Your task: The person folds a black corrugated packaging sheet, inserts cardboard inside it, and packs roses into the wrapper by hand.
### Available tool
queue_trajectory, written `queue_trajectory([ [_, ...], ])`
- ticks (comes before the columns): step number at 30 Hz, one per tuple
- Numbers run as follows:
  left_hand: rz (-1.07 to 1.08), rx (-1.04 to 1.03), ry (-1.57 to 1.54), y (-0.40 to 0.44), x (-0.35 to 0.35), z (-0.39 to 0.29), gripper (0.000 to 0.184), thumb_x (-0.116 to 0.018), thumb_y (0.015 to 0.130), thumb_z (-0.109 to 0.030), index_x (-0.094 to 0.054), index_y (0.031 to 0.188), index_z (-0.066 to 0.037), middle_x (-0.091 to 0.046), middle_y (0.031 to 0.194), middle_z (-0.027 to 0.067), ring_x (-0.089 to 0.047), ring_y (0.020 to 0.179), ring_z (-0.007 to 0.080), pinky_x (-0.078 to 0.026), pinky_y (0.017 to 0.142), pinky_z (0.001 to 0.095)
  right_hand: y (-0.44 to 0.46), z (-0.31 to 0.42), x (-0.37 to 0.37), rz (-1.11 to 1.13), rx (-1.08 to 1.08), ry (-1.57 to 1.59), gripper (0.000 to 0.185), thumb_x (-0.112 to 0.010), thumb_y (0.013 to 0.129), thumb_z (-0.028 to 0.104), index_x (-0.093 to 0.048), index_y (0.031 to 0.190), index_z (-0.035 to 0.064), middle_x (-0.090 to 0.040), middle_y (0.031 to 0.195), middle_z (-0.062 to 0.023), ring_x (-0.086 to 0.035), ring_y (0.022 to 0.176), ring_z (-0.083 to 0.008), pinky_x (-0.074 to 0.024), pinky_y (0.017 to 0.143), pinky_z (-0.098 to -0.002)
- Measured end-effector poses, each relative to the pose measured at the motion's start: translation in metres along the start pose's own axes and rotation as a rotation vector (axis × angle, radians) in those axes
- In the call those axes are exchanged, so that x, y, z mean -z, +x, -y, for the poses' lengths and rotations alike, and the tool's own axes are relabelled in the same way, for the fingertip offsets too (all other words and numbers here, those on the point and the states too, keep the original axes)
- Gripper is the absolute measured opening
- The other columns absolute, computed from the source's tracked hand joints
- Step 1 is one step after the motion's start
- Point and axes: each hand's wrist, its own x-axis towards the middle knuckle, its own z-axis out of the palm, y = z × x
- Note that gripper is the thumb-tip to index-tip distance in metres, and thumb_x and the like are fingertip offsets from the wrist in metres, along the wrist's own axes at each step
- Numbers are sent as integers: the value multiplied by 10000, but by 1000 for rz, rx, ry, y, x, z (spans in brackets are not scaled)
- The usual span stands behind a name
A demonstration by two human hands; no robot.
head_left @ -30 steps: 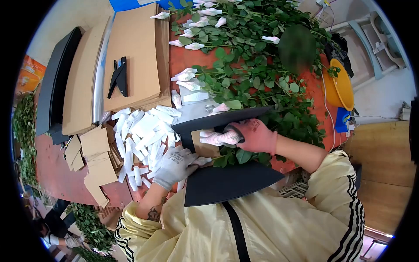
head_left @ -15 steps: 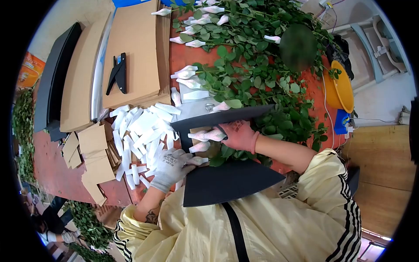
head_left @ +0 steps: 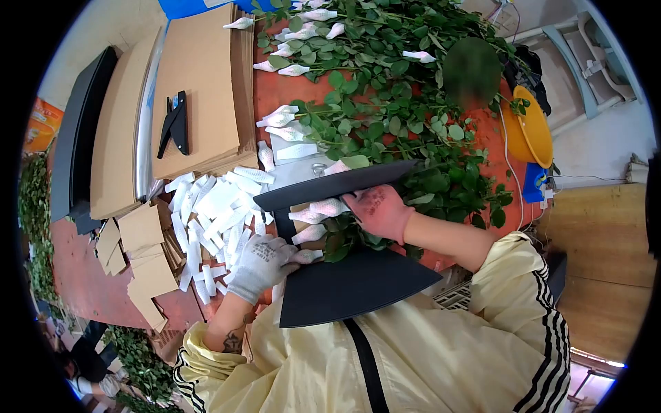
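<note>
My left hand (head_left: 263,267), in a pale grey glove, has its fingers curled at the tip of a rose bud in a white net sleeve (head_left: 306,257). My right hand (head_left: 380,212), in a red glove, is closed at the leafy end of another sleeved rose (head_left: 328,207), its thumb by the bud; the other fingers are partly hidden. Another sleeved rose (head_left: 309,235) lies between the hands. These roses lie in a black folded sheet, with one flap (head_left: 337,186) standing up beyond my right hand and the wide near flap (head_left: 358,286) against my jacket.
White net sleeves (head_left: 220,206) are heaped left of the black sheet. A black stapler (head_left: 175,126) rests on stacked cardboard (head_left: 203,82). More sleeved roses (head_left: 282,118) with leafy stems cover the far table. A yellow basin (head_left: 533,131) stands at right. Another person (head_left: 89,358) is at lower left.
The whole view has shifted slightly left. My right hand has eased back a little from the rose bud, showing more of it. My left hand stays at its bud.
</note>
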Motion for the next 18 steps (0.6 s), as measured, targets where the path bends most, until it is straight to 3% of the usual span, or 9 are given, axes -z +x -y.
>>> queue_trajectory([
  [5, -34, -29, -213, 7, -9, 7, 295, -633, 759, -353, -661, 945, -126, -629, 822, 81, -607, 813, 261, -460, 726, 381, -30, -7, 41, 28, -101, 268, 504, -610, 760, 298, -514, 1193, 59, -571, 1137, -123, -547, 1058, -257, -422, 916, -367],
  [7, -111, -27, -439, 14, -11, 7, 305, -622, 767, -373, -662, 918, -111, -637, 819, 95, -614, 801, 276, -473, 725, 379, -36, -14, 37, -176, -77, 242, 427, -606, 757, 256, -530, 1126, 54, -604, 988, -115, -593, 936, -254, -459, 824, -363],
  [8, -107, -36, -435, 18, -11, 4, 305, -622, 767, -373, -662, 918, -111, -637, 819, 95, -614, 801, 276, -473, 725, 379, -35, -18, 30, -215, -76, 238, 448, -607, 753, 257, -523, 1143, 53, -611, 964, -114, -596, 928, -257, -459, 822, -364],
  [10, 143, 28, -181, 27, -10, -3, 319, -611, 778, -389, -661, 924, -110, -650, 874, 93, -618, 848, 268, -472, 753, 374, -26, -14, 22, -161, -83, 206, 423, -594, 765, 240, -532, 1140, 54, -618, 964, -110, -595, 933, -255, -459, 816, -362],
  [13, 116, -53, -151, 27, -5, -8, 319, -609, 780, -393, -661, 926, -114, -653, 887, 87, -619, 865, 264, -470, 757, 374, -8, -6, -15, -128, -62, 99, 280, -518, 842, 202, -576, 1075, 58, -636, 959, -85, -605, 896, -254, -467, 769, -359],
  [15, 110, -78, -93, 22, 7, -14, 313, -607, 783, -398, -658, 932, -127, -639, 830, 70, -610, 825, 264, -465, 734, 384, -3, -4, -29, -598, -49, 314, 218, -446, 898, 183, -597, 997, 60, -644, 935, -70, -614, 849, -250, -468, 744, -359],
  [16, -44, -49, -54, 21, 15, -19, 309, -617, 776, -393, -656, 930, -128, -626, 801, 64, -600, 794, 260, -463, 717, 381, -5, -8, -28, -508, -39, 131, 240, -411, 927, 210, -590, 993, 65, -642, 930, -75, -608, 859, -244, -465, 757, -353],
  [18, -348, -116, 34, 28, 19, -25, 289, -647, 748, -371, -650, 919, -138, -599, 736, 38, -568, 722, 232, -455, 659, 367, 0, -10, -38, -460, -51, 169, 237, -412, 927, 204, -604, 977, 74, -644, 898, -79, -605, 855, -239, -464, 756, -353],
])
